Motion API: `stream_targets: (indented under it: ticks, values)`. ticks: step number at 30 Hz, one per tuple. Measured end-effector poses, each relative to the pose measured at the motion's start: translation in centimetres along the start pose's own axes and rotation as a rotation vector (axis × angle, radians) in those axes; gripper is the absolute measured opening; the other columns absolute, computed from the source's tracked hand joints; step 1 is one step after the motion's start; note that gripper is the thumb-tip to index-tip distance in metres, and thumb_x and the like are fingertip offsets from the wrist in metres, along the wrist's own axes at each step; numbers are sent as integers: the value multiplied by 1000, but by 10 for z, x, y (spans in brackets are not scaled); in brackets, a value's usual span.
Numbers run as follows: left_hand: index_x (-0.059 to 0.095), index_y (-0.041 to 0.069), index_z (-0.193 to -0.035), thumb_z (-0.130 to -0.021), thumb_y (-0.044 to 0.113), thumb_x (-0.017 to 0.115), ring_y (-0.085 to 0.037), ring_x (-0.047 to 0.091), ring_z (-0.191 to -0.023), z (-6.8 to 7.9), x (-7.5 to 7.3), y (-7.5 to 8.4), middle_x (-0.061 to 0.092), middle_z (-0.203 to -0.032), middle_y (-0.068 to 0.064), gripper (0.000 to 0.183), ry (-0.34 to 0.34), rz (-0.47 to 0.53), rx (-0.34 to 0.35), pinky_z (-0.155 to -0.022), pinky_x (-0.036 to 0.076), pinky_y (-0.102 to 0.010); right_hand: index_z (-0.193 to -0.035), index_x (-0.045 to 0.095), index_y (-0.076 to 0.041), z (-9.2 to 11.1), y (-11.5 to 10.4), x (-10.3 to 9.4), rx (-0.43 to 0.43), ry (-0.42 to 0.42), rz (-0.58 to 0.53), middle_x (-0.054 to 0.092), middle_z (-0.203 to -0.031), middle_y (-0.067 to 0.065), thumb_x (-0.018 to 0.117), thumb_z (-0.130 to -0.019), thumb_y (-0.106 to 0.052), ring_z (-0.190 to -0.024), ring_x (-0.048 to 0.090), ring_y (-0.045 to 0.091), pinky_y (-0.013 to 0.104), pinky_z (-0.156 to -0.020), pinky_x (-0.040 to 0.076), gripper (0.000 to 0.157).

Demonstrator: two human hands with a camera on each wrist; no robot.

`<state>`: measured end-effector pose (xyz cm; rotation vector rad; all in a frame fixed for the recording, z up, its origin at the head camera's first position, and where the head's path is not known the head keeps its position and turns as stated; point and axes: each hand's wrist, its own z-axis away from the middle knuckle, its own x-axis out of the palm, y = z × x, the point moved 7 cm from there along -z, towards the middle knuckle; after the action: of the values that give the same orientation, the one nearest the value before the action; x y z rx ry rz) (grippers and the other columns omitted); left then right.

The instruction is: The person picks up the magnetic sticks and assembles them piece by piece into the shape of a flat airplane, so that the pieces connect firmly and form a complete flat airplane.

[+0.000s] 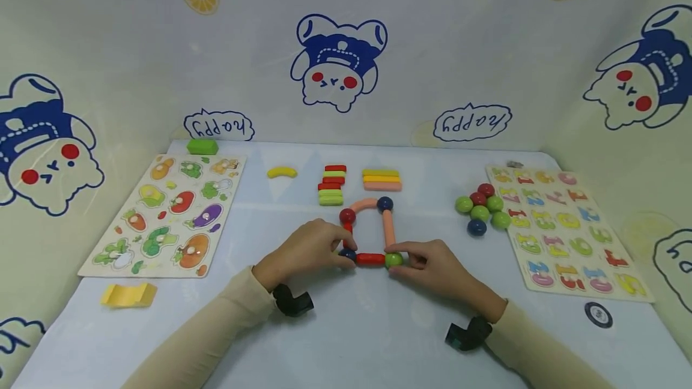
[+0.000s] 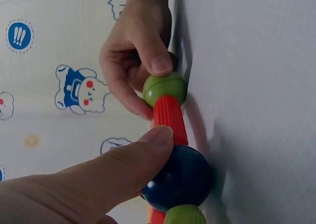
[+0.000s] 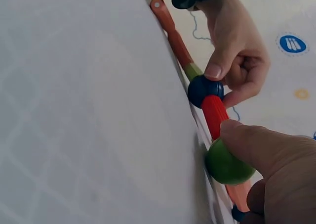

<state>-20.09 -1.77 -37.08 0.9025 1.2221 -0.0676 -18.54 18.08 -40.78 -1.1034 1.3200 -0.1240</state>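
My left hand (image 1: 310,248) pinches a dark blue ball (image 2: 180,177) between thumb and finger. My right hand (image 1: 435,266) holds a green ball (image 1: 393,259) the same way. A short red rod (image 1: 370,259) spans the two balls. They form the near side of a loop lying on the table. Its other parts are a pink straight rod (image 1: 388,230), a second blue ball (image 1: 385,204), a curved pink rod (image 1: 363,204), a red ball (image 1: 348,216) and another red rod (image 1: 348,236), partly hidden by my left fingers. A light green piece (image 2: 185,215) shows beside the held blue ball.
Spare rods lie in a red and green stack (image 1: 331,188) and a yellow and pink row (image 1: 381,180), near a yellow curved piece (image 1: 282,171). Loose balls (image 1: 479,213) cluster beside the right picture board (image 1: 573,227). A vegetable board (image 1: 162,218) and yellow block (image 1: 128,295) lie left.
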Motion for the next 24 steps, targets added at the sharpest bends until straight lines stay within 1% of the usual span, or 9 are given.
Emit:
stream_targets:
  ticks: [2,6,9,12,15,17,20,22,24]
  values:
    - [73,26,-95,-72,39,79,-11,43,-48,0,0,0,43,-51,6,27,0,3,-7,-48,32,-26,-115,65,-33,-1,0,-1,11,5,4,35,-52,-12,72,-78,-43,-47,35,4,22,-44,28,39]
    - [72,26,-99,-73,42,78,-12,45,-50,1,-3,-1,45,-53,6,31,-4,0,-23,-49,34,-28,-115,65,-31,-1,-1,0,-1,3,-18,34,-52,-12,72,-79,-42,-46,35,5,23,-44,28,38]
    - [71,28,-103,-76,43,75,-13,44,-50,6,-15,-4,43,-52,5,31,24,-8,-44,-48,34,-28,-116,65,-29,1,-1,-1,-8,9,-34,34,-53,-13,72,-80,-40,-46,34,4,22,-44,28,38]
    - [71,29,-103,-79,38,74,-13,40,-48,20,-34,-14,37,-51,5,25,72,-12,-77,-47,30,-27,-116,65,-29,1,1,2,-9,13,-43,35,-53,-13,72,-80,-39,-47,35,4,22,-45,29,38]
    - [72,31,-101,-80,35,73,-12,34,-46,44,-45,-30,33,-51,5,21,67,27,-123,-46,28,-26,-117,64,-31,2,3,3,13,17,-36,35,-52,-12,71,-80,-42,-47,36,5,23,-45,30,39]
    - [72,32,-99,-80,36,73,-10,32,-45,63,-43,-41,32,-51,6,19,38,66,-145,-45,26,-25,-117,64,-33,2,4,3,38,12,-30,37,-52,-11,70,-80,-44,-47,38,6,23,-45,30,39]
    - [72,36,-96,-79,41,73,-8,30,-44,89,-32,-52,31,-49,7,17,-14,128,-160,-43,25,-24,-116,64,-35,3,6,3,67,9,-23,38,-52,-10,70,-79,-46,-47,39,7,24,-45,31,39]
    - [72,36,-96,-77,45,73,-6,31,-43,100,-22,-52,33,-49,9,21,-46,157,-150,-42,25,-24,-116,64,-35,3,6,4,72,11,-27,38,-52,-10,70,-79,-46,-47,40,8,24,-45,31,39]
    - [71,36,-97,-76,48,72,-5,35,-44,107,-13,-47,40,-50,11,24,-77,172,-115,-44,28,-23,-116,64,-34,2,6,4,68,17,-34,38,-52,-10,71,-79,-45,-47,39,8,24,-45,31,39]
